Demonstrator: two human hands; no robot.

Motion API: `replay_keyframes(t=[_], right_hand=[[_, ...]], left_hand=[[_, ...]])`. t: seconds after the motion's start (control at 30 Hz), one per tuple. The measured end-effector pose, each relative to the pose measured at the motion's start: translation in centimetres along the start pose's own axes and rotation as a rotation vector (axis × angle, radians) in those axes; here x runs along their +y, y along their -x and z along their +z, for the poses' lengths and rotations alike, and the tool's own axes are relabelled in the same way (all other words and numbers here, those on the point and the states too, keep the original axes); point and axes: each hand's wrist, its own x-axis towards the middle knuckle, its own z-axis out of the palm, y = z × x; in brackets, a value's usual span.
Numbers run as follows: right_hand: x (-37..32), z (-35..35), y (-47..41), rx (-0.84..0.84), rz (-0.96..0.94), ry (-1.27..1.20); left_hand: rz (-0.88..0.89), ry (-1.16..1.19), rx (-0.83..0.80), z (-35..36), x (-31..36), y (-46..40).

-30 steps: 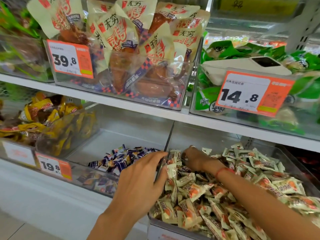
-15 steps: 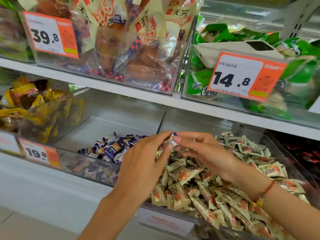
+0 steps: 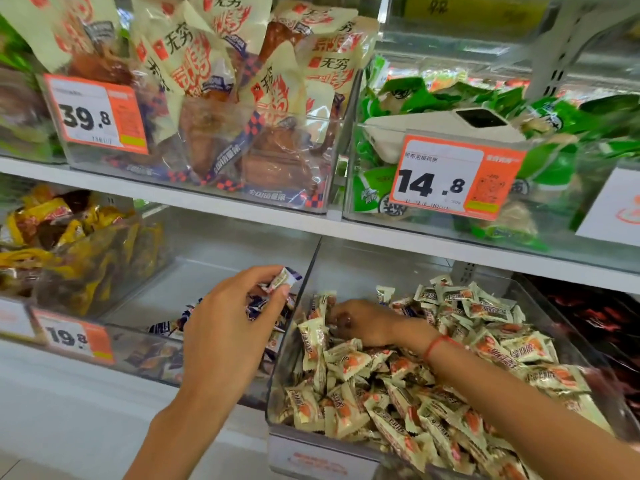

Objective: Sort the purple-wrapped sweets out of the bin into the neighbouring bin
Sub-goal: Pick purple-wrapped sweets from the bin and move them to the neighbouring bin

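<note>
Purple-wrapped sweets are the concern here, and the largest things in play are the two clear plastic bins side by side on the lower shelf [image 3: 242,216]. The right-hand clear bin [image 3: 561,327] is heaped with cream-and-orange wrapped sweets [image 3: 349,362]; the left-hand clear bin [image 3: 221,265], its neighbour, holds a shallow pile of purple-and-white wrapped sweets [image 3: 166,327] near its front. The left hand [image 3: 228,327] is held over the dividing wall between the bins, with one small purple-and-white wrapped sweet [image 3: 284,278] pinched between thumb and fingertips, above the left bin's side. The right hand [image 3: 360,323] is pushed down among the cream sweets, fingers curled into the heap; whether anything is gripped cannot be told. Each sweet is judged light and small, with a crinkly, somewhat slippery film wrapper around a firmer core. A pinch across the middle, or on a crimped end, should be enough, and little damage is expected from a short drop.
</note>
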Motion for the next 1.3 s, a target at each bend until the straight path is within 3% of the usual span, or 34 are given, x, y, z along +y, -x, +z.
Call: replay_keyframes(t=[0.13, 0.3, 0.5, 0.57, 0.73, 0.87, 1.0, 1.1, 1.2, 1.3], right_hand=[[-0.3, -1.0, 2.6, 0.166, -0.013, -0.114], [-4.6, -1.4, 7.3, 0.601, -0.186, -0.581], [-10.0, -0.7, 6.6, 0.819, -0.280, -0.551], [-10.5, -0.8, 6.0, 0.849, -0.278, -0.589], [-10.4, -0.8, 6.0, 0.714, -0.355, -0.670], [-6.7, -1.3, 6.4, 0.710, -0.205, -0.644], [0.1, -3.0, 5.5, 0.533, -0.049, -0.286], [4.4, -4.1, 5.4, 0.284, 0.039, 0.054], [6.0, -4.4, 5.7, 0.024, 0.090, 0.307], [6.0, -4.0, 5.4, -0.125, 0.152, 0.499]], left_hand=[[-0.028, -0.006, -0.018, -0.3, -0.2, 0.1], [-0.087, 0.004, -0.064, 0.0, -0.4, 0.0], [-0.258, 0.479, -0.108, 0.4, 0.6, 0.0], [-0.259, 0.523, -0.112, 0.3, 1.0, 0.1], [-0.114, 0.335, -0.109, 0.3, -0.3, -0.2], [-0.035, -0.085, -0.022, -0.1, -2.2, -0.8], [-0.051, -0.275, -0.146, 0.2, -2.8, -1.2], [-0.006, -0.173, -0.198, 0.6, -0.9, -0.4], [0.022, -0.164, -0.362, 1.7, 0.5, 0.9], [0.020, -0.176, -0.385, 2.4, 0.5, 1.1]])
